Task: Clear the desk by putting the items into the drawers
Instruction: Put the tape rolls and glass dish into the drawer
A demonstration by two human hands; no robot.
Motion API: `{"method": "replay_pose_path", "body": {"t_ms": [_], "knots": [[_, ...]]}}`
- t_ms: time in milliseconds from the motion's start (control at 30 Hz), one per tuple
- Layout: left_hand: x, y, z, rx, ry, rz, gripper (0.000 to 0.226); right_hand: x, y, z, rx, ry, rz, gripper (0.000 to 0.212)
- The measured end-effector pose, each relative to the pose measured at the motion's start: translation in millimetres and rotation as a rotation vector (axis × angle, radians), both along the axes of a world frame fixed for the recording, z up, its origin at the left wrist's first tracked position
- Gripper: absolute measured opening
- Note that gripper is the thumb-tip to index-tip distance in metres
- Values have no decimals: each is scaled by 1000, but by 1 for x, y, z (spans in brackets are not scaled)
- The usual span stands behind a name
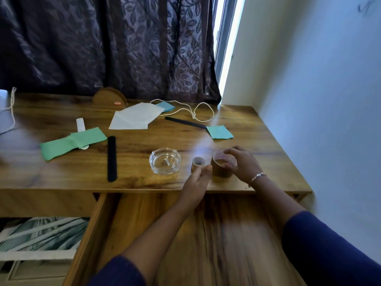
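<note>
Both hands reach over an open drawer [144,223] to the front edge of the wooden counter [257,129]. The left hand [196,179] has its fingers curled and pinches a small brown cylinder [197,163] between thumb and fingertips. Just right of it, the right hand [243,164], with a bracelet [257,176] on its wrist, curls over the rim of a larger brown cylinder [221,169] and grips it. Both cylinders stand upright, close together. Just left of them sits a glass ashtray [165,161], and farther left a black strip [111,158] lies lengthwise. Green papers [72,142] lie over a white strip [80,123] at the left. Toward the back lie a white sheet [135,117], a white cord [194,111], a second black strip [185,122] and a teal paper square [219,132]. A wooden half-round holder [108,99] stands in front of the dark curtain [103,44]
</note>
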State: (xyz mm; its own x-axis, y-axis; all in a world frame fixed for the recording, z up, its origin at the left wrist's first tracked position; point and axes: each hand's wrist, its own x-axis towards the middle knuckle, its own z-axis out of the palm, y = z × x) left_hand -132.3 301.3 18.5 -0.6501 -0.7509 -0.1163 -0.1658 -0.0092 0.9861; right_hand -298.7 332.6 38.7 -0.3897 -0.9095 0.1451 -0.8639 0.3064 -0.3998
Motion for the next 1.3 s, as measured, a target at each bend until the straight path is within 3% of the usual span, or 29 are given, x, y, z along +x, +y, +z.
{"method": "replay_pose_path", "body": {"t_ms": [133, 233, 433, 567, 733, 833, 1067, 1300], "knots": [[-28, -13, 3, 53, -33, 11, 56, -28, -35, -9, 308, 82, 0, 79], [-36, -13, 2, 1, -33, -9, 53, -40, -46, -24, 396, 23, -27, 94], [-26, -14, -17, -165, -156, -67, 58, -39, -44, -26, 349, -53, -35, 86], [9, -11, -33, -373, -258, -88, 61, -20, -21, -9, 289, -64, -16, 89], [88, -1, -49, -614, -451, -88, 109, 35, 19, 1, 302, -125, 149, 103], [141, 5, -62, -659, -548, -71, 109, 86, 35, -6, 317, -150, 292, 104], [235, 31, -79, -481, -352, 136, 84, 199, 41, -62, 387, -57, 576, 99], [266, 53, -93, -413, -174, 191, 74, 262, 41, -94, 470, 9, 674, 98]]}}
